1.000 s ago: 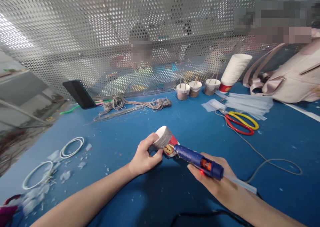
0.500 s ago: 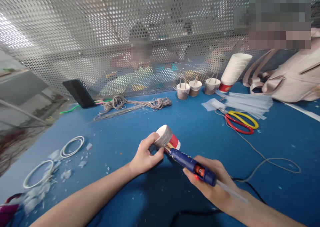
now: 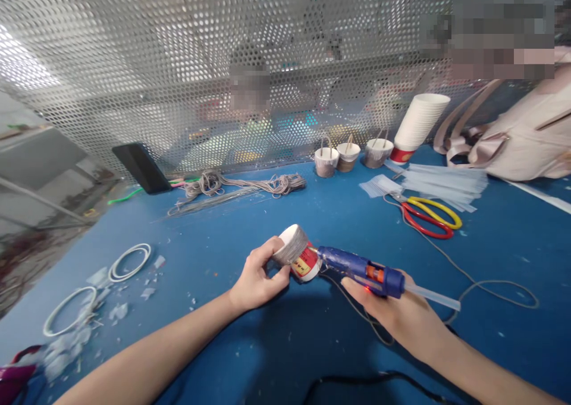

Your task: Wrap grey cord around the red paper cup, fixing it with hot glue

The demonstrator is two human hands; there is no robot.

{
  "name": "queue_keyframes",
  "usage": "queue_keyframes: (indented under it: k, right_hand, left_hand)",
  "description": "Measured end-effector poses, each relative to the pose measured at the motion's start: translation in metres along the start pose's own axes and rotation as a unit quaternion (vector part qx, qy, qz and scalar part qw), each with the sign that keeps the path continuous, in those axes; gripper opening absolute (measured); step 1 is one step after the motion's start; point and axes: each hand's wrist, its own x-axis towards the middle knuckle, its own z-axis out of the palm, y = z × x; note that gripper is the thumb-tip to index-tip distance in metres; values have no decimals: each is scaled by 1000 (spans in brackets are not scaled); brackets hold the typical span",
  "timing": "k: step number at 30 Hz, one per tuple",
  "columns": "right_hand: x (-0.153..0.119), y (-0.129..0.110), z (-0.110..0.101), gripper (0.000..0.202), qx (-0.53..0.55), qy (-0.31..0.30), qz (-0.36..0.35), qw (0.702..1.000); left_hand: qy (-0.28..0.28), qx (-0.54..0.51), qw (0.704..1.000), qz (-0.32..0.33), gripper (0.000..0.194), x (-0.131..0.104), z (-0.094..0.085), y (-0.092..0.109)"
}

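My left hand (image 3: 261, 277) grips a paper cup (image 3: 307, 262) by its rim, thumb outside and fingers at the mouth. The cup is tilted, its upper part wound with grey cord and its lower part bare red with a yellow patch. My right hand (image 3: 397, 310) is closed around a blue glue gun (image 3: 352, 266), a clear glue stick (image 3: 432, 296) jutting from its back and a red light glowing. The nozzle points left, at the red side of the cup just below the cord. Loose grey cord (image 3: 375, 327) trails from the cup beneath the gun.
Scissors (image 3: 430, 217) and glue sticks (image 3: 446, 185) lie right, near stacked cups (image 3: 422, 122). Three small handled cups (image 3: 326, 164) stand before the perforated screen (image 3: 178, 113). Cord bundles (image 3: 250, 185), a phone (image 3: 140, 167), white rings (image 3: 129, 262) and scraps are left; a pink bag (image 3: 530, 131) sits right.
My right hand has moved the glue gun up and right, its nozzle going from the cup's near side to its right side. My left hand and the cup have barely moved.
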Motion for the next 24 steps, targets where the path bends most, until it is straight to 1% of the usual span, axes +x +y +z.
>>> queue_keyframes:
  k: [3,8,10,13,15,17,21,24]
  right_hand:
    - [0,-3,-1,27,-5,-7,-3,1000]
    - [-1,-2,0,26,-16,3,5,1000]
    - [-3,2,1,28,-24,12,19,999]
    - [-7,14,2,27,-44,24,64,997]
    - [-9,21,2,24,-19,15,89,996]
    - [-9,25,2,24,26,-1,98,995]
    - [-5,19,-5,37,94,-31,127,987]
    - [1,14,-13,35,144,-26,133,980]
  left_hand:
    - [4,0,1000,2,3,0,0,0]
    - [-2,-8,1000,9,1,1,-1,1]
    - [1,-7,1000,2,2,1,-1,2]
    - [0,-17,1000,-10,4,2,-2,4]
    - [-2,-30,999,-22,5,2,-2,5]
    - [3,-48,998,-46,7,3,-2,5]
    - [40,-101,989,-102,11,5,-3,3]
    - [69,-132,980,-135,12,7,-2,2]
